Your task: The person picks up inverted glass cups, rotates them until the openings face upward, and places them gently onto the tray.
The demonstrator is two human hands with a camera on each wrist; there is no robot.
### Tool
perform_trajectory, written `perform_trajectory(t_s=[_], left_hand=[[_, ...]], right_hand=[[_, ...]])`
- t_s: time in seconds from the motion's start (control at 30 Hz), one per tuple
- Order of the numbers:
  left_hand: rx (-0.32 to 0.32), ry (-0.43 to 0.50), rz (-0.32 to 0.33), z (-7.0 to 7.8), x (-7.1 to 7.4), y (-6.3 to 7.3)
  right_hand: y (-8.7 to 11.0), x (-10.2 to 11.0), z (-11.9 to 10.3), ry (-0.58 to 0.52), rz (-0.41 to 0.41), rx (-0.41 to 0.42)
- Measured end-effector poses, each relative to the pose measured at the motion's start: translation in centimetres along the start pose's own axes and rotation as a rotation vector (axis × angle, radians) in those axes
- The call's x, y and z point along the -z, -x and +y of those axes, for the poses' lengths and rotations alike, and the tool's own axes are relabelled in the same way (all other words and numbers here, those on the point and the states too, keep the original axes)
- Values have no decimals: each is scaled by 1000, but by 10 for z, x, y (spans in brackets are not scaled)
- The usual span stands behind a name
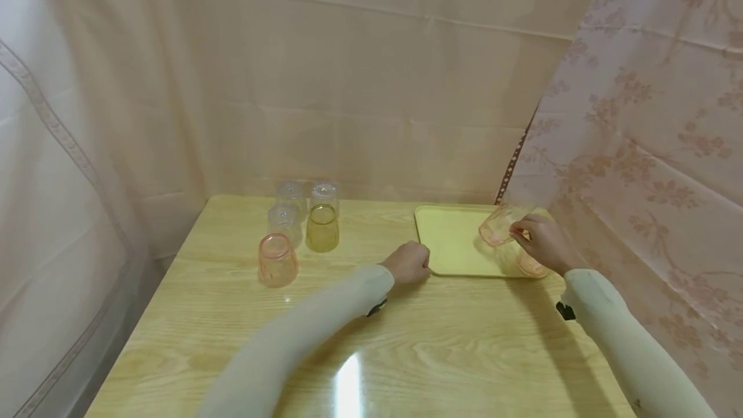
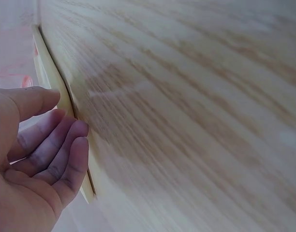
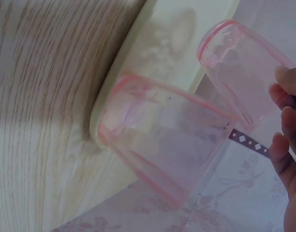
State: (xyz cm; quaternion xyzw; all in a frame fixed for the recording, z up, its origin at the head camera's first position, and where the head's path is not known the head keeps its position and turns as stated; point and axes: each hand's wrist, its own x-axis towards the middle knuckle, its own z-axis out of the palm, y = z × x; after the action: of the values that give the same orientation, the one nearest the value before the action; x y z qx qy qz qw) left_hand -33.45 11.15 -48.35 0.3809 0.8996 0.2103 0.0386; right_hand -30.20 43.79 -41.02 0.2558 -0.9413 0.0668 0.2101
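Observation:
My left hand (image 1: 408, 262) is at the front left corner of a yellow tray (image 1: 449, 237), its thumb and curled fingers gripping the rim (image 2: 66, 96). Over the tray's right part, my right hand (image 1: 545, 242) pinches a clear pink drinking glass (image 3: 242, 72) near its mouth, the glass tilted with its pink base pointing down and left. A second pink glass (image 3: 157, 140) stands on the tray's front right corner. From the head view it is partly hidden behind my right hand.
Left of the tray several glasses stand narrow end up on the wooden table (image 1: 360, 340): a pink one (image 1: 277, 262) in front, an amber one (image 1: 322, 229), and clear ones (image 1: 284, 223) behind. A beige curtain (image 1: 371, 82) hangs behind, a flowered cloth (image 1: 650, 166) at right.

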Motion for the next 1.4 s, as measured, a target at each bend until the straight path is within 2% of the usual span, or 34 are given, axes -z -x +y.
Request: perform_trajectory(t_s=[0.27,0.53,0.77,0.93,1.07,1.4], left_hand=[[21,-26,29,-4,-2,-2],[20,18,57,-4,-1,-4],[14,7,67,-3,1,-5],[18,45,49,-1,1,-6],[13,33,54,0,0,-8],[10,21,57,2,-1,-8]], right_hand=[[0,-4,7,14,4,-13],[-2,-8,16,13,54,35],[-7,-10,17,17,66,56],[-7,-11,19,53,27,20],[-4,-11,23,81,-15,-26],[2,-15,29,65,-89,-119]])
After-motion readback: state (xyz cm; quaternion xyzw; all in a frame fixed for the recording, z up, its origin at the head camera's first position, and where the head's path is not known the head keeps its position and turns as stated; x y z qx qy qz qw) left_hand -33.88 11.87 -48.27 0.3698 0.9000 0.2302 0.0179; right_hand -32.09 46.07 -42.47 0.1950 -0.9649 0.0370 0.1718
